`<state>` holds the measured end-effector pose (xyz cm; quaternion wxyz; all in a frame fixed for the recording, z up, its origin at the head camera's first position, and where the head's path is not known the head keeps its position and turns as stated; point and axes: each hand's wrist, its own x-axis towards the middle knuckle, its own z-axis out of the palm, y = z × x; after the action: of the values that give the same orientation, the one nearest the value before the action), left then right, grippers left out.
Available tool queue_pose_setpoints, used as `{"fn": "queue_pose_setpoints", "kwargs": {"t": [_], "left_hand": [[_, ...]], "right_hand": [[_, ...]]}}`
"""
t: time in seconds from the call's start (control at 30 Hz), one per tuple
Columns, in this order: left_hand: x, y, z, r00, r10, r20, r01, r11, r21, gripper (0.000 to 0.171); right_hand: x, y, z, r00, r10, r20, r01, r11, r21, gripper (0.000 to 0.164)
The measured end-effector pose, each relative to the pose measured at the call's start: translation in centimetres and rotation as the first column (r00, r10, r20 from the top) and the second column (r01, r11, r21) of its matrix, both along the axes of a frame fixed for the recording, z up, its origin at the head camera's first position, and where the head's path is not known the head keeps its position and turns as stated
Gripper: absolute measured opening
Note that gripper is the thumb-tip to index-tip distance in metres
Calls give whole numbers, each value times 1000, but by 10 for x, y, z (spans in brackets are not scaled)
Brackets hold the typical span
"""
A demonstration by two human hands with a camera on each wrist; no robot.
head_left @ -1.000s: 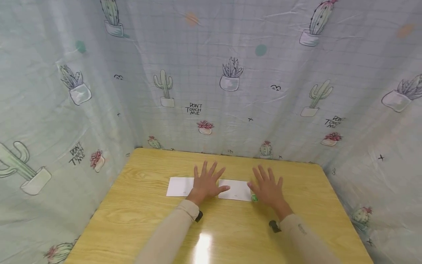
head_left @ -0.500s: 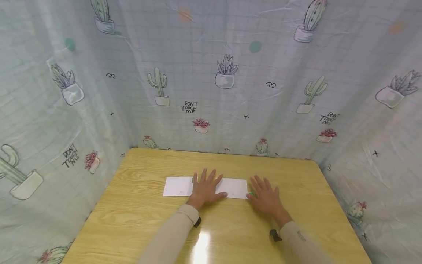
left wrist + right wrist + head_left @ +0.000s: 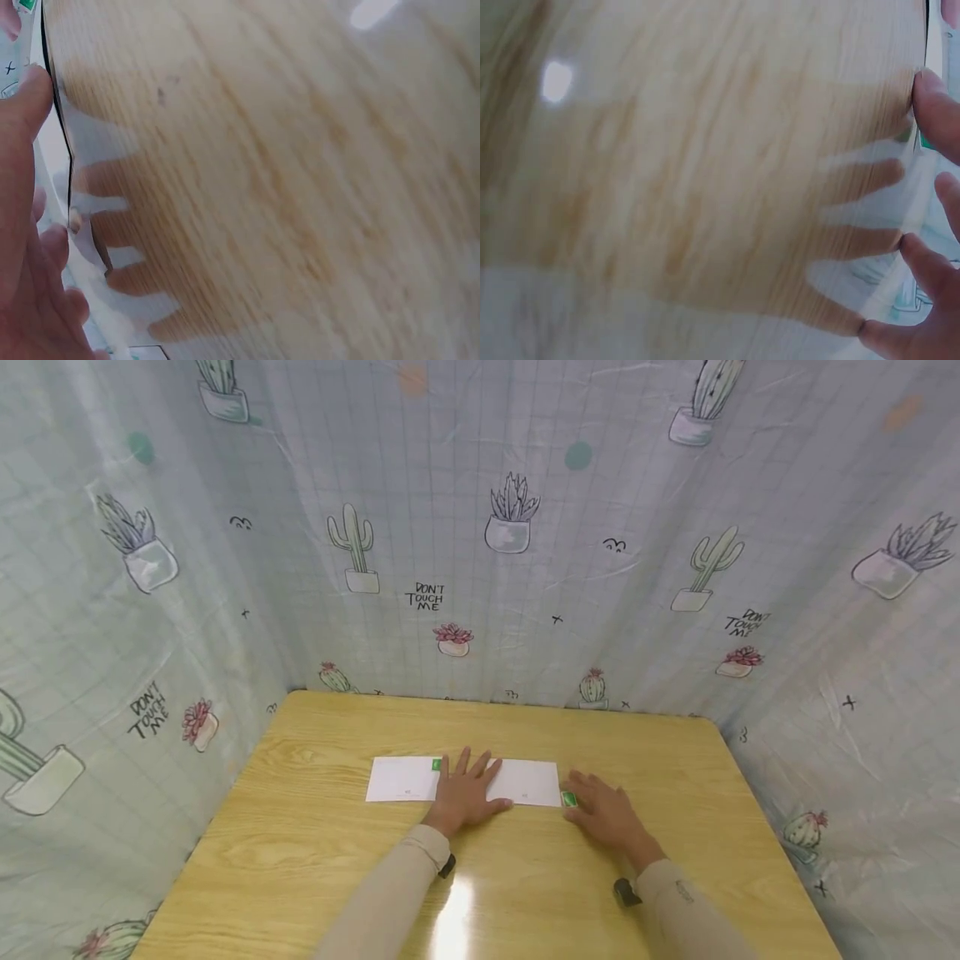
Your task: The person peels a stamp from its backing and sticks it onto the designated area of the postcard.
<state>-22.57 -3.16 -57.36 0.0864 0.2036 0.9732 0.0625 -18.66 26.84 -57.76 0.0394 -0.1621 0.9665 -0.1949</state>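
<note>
Two hands flat on the table [image 3: 315,852], fingers spread
L hand [image 3: 463,792] pins white paper strip [image 3: 401,779] under its fingers; R hand [image 3: 606,814] w/ green tab [image 3: 569,798] at its fingertips; next: prob pinch it

We're looking at a light wooden table [image 3: 315,827] with rounded far corners and a glossy top that throws back a bright patch of overhead light [image 3: 453,918] near the front edge. A pale mint curtain [image 3: 525,568] with a faint grid wraps 3 sides of it, a bit wrinkled, printed with potted cacti, succulents, small red flowers, coloured dots and "DON'T TOUCH ME" lettering [image 3: 425,597]. Light is soft and even.
</note>
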Motion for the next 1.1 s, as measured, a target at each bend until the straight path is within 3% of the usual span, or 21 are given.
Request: {"fn": "queue_pose_setpoints", "kwargs": {"t": [0.43, 0.6, 0.73, 0.87, 1.1], "left_hand": [[-3, 1, -2, 999, 8, 34, -8, 1000, -7, 87], [0, 1, 1, 999, 12, 31, -12, 1000, 11, 86], [1, 2, 3, 999, 13, 32, -14, 1000, 13, 85], [2, 2, 5, 999, 12, 32, -12, 1000, 8, 85], [5, 3, 8, 1000, 13, 27, -13, 1000, 2, 86]], "right_hand": [[-2, -12, 7, 999, -50, -14, 52, 992, 117, 42], [0, -16, 6, 996, -7, -91, 20, 989, 149, 38], [0, -18, 6, 980, 52, -191, -19, 985, 170, 29], [-2, -17, 3, 968, 80, -239, -43, 987, 155, 21], [-6, -6, -1, 976, 16, -216, -5, 999, 52, 18]]}}
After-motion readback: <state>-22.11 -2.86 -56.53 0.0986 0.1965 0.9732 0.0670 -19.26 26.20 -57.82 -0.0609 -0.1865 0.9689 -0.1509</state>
